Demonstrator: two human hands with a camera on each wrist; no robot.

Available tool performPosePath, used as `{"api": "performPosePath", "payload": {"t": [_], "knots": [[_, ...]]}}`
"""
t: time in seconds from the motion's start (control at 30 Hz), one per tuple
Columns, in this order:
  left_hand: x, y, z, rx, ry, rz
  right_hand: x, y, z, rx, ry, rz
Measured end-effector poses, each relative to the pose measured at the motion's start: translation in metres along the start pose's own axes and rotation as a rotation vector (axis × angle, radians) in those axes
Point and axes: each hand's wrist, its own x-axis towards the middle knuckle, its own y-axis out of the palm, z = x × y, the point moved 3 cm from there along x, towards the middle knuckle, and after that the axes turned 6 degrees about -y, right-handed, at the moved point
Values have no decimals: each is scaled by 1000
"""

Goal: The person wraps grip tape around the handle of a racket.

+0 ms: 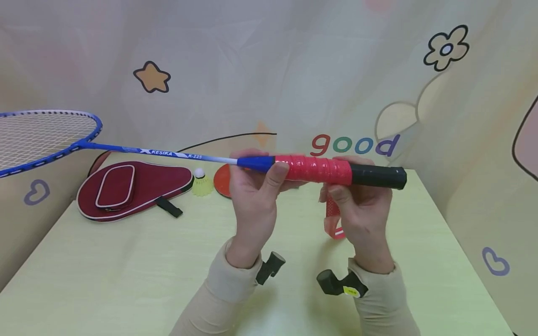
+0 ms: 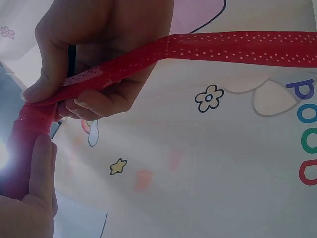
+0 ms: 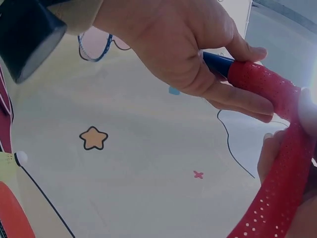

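A blue and white badminton racket point(image 1: 168, 153) is held crosswise above the table, its head to the left. My left hand point(image 1: 254, 200) grips it around the blue cone and the start of the handle, thumb on top. Red perforated grip tape point(image 1: 313, 169) is wound over much of the handle, while the butt end point(image 1: 378, 176) shows black. At the edge of the winding, my right hand point(image 1: 365, 219) pinches the tape against the handle. A loose strip of that tape point(image 2: 237, 48) stretches away from the right fingers in the left wrist view.
Behind the hands on the pale table point(image 1: 138, 270) lie a maroon racket case point(image 1: 164, 179) with a black strap, a yellow shuttlecock point(image 1: 201, 185) and a red round-edged paddle point(image 1: 222, 180), partly hidden by the left hand. A printed cloth point(image 1: 235, 70) hangs behind.
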Motion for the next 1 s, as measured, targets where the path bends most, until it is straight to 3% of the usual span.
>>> {"api": "performPosePath", "payload": {"t": [0.1, 0.3, 0.37, 0.47, 0.77, 1.0], "knots": [[0, 2, 0, -9, 9, 22, -1, 0, 0, 10, -10, -32], [3, 10, 0, -129, 104, 205, -2, -2, 0, -50, 17, -88], [4, 10, 0, -141, 125, 231, -2, -2, 1, -63, 15, -92], [4, 9, 0, -126, 139, 222, -2, -1, 0, -65, 12, -78], [3, 3, 1, -66, 98, 87, 0, 2, -2, -46, 1, 4], [2, 3, 2, -128, 28, 148, -2, 1, -1, -37, -9, -51]]}}
